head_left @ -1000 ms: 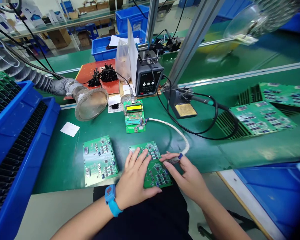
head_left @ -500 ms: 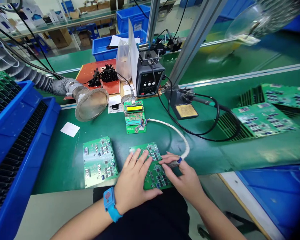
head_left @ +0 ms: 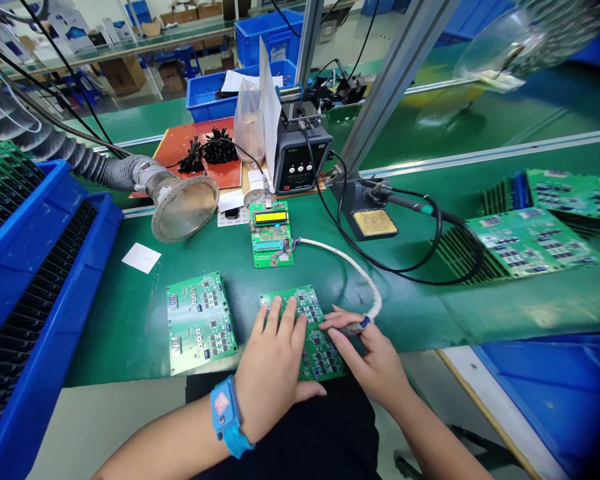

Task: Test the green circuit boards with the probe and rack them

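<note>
My left hand lies flat on a green circuit board, fingers spread over its components and holding nothing. A blue wrist strap circles that wrist. My right hand pinches the dark probe end of a white braided cable, just beside the board's right edge. The cable runs back to a tester board with a yellow display. Left of my hands lies a second green circuit board, untouched.
Blue bins of upright boards stand at the left, and racked boards lie at the right. Behind are a soldering station, iron stand, fume hood and red mat.
My left wrist has turned slightly, showing more of the strap, and its fingers have shifted on the board. The whole view has drifted a little. My right hand still pinches the probe.
</note>
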Action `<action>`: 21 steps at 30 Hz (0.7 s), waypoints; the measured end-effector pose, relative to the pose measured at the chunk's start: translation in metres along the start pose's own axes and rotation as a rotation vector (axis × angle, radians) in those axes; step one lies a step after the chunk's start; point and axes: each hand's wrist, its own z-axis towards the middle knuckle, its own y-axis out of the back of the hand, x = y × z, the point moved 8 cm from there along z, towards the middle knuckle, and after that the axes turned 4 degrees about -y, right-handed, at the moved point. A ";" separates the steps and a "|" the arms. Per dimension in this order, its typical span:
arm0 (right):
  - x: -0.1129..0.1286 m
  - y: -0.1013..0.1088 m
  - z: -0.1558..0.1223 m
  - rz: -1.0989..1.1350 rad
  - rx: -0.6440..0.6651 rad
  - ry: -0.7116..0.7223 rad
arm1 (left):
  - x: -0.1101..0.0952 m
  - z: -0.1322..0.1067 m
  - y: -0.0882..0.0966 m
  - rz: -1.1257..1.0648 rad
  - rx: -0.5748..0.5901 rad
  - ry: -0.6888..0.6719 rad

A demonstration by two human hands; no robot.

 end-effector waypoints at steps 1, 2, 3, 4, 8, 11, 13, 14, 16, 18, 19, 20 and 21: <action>-0.001 0.000 -0.001 0.011 0.009 -0.011 | -0.001 0.001 0.000 0.003 0.011 -0.003; -0.002 0.000 -0.001 0.022 0.017 -0.020 | -0.001 0.002 0.001 0.004 0.021 -0.004; -0.003 0.000 -0.001 0.033 0.021 -0.027 | -0.001 0.003 0.001 0.003 0.031 -0.002; -0.003 0.001 -0.002 0.042 0.022 -0.032 | 0.001 0.004 0.002 -0.002 0.037 0.007; -0.003 0.001 -0.002 0.060 0.028 -0.042 | 0.007 0.007 0.005 -0.047 0.029 0.062; -0.003 0.001 -0.001 0.071 0.030 -0.043 | 0.009 0.007 0.006 -0.068 0.024 0.062; -0.003 0.001 -0.001 0.074 0.028 -0.043 | 0.010 0.008 0.006 -0.069 0.034 0.060; -0.003 0.001 -0.001 0.073 0.028 -0.044 | 0.010 0.008 0.006 -0.068 0.039 0.059; -0.004 0.001 -0.001 0.068 0.026 -0.046 | 0.010 0.009 0.005 -0.063 0.045 0.057; -0.004 0.001 -0.001 0.061 0.023 -0.047 | 0.010 0.009 0.005 -0.058 0.045 0.055; -0.003 0.002 -0.001 0.058 0.021 -0.044 | 0.010 0.009 0.005 -0.056 0.044 0.055; -0.003 0.002 -0.001 0.055 0.018 -0.039 | 0.011 0.009 0.005 -0.054 0.043 0.056; -0.003 0.002 -0.001 0.052 0.017 -0.034 | 0.011 0.008 0.005 -0.053 0.041 0.057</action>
